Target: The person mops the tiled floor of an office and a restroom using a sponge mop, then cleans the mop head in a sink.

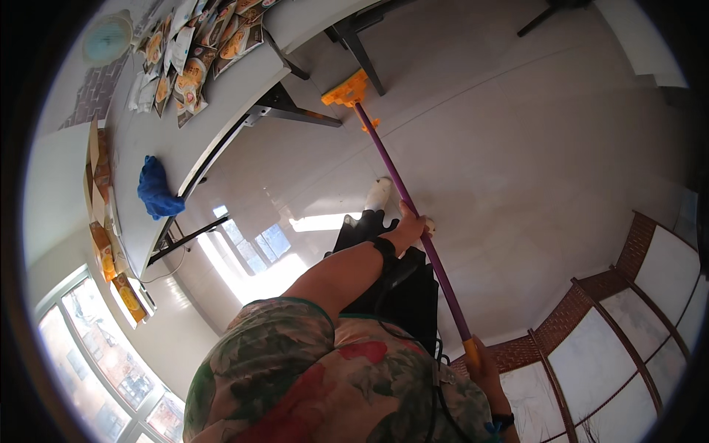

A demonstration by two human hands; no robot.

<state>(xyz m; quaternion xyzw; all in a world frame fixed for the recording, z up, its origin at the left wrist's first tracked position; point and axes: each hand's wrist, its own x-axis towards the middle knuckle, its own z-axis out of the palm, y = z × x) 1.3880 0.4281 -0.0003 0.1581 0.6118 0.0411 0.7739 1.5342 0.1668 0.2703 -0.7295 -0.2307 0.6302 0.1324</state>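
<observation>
A mop with a purple handle (384,156) and an orange head (346,90) slants across the middle. Its head is on the floor beside a dark table leg. My left hand (410,226) is wrapped round the handle partway down. Close to my right side, my right hand (485,367) grips the orange end (471,351) of the same handle. A small orange part (371,125) shows beside the handle just below the head. A white shoe (379,193) shows under my left hand.
To the left stands a long grey table (221,103) with dark folding legs (303,117). On it lie several food packets (193,77) and a blue cloth (157,188). A folding screen (600,332) stands at the right. Window light glares on the glossy floor (502,170).
</observation>
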